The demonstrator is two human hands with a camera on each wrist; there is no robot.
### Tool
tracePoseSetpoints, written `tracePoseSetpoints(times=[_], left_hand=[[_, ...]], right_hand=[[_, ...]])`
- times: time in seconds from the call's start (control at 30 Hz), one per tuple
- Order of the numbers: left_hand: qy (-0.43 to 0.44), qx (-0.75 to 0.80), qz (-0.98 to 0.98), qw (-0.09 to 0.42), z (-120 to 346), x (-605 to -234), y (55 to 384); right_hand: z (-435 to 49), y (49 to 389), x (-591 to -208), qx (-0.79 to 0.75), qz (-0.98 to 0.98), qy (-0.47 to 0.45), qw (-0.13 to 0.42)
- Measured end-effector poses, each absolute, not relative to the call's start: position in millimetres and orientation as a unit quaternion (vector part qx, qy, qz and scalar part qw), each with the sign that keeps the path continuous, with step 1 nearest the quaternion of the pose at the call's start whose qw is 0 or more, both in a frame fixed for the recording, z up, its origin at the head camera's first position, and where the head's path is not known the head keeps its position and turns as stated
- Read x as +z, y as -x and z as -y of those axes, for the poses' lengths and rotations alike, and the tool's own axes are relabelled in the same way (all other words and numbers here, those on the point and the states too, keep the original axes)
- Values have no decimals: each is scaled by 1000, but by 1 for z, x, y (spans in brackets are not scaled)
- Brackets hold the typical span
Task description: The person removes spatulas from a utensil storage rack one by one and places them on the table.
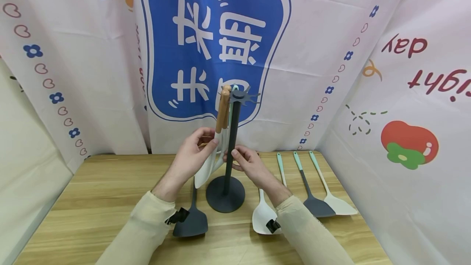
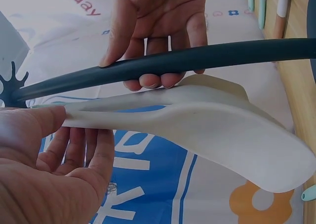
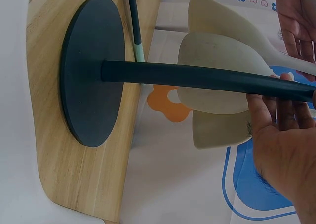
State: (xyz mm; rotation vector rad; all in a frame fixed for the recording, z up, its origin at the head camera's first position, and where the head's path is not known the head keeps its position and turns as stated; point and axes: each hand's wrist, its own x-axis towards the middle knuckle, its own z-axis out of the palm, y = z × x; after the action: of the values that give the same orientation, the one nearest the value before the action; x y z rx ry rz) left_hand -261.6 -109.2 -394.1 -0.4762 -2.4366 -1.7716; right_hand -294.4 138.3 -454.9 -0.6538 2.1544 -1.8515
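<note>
A dark utensil stand (image 1: 232, 142) with a round base and a hooked top stands upright on the wooden table. My left hand (image 1: 189, 150) pinches a white spatula with a wooden handle (image 1: 222, 111) at its pale neck, left of the pole. Behind it, other pale utensils hang from the hooks, one wooden-handled and one mint-handled; they partly cover each other. My right hand (image 1: 252, 165) grips the pole midway, thumb on the near side and fingers behind. In the right wrist view, several pale blades (image 3: 217, 73) hang beyond the pole.
A dark spatula (image 1: 191, 223) lies left of the base. To the right are a white spatula (image 1: 263, 216), partly under my right wrist, a mint handle (image 1: 281, 167), a dark mint-handled spatula (image 1: 318, 207) and a white one (image 1: 340, 203). Printed cloth (image 1: 312, 23) hangs behind the table (image 1: 110, 199).
</note>
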Motion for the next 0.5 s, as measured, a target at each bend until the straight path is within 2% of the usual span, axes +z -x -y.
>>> tracePoseSetpoints(times=[0.5], left_hand=[[151, -554, 817, 51, 119, -388, 254]], right_hand=[[-138, 291, -452, -631, -734, 226, 110]])
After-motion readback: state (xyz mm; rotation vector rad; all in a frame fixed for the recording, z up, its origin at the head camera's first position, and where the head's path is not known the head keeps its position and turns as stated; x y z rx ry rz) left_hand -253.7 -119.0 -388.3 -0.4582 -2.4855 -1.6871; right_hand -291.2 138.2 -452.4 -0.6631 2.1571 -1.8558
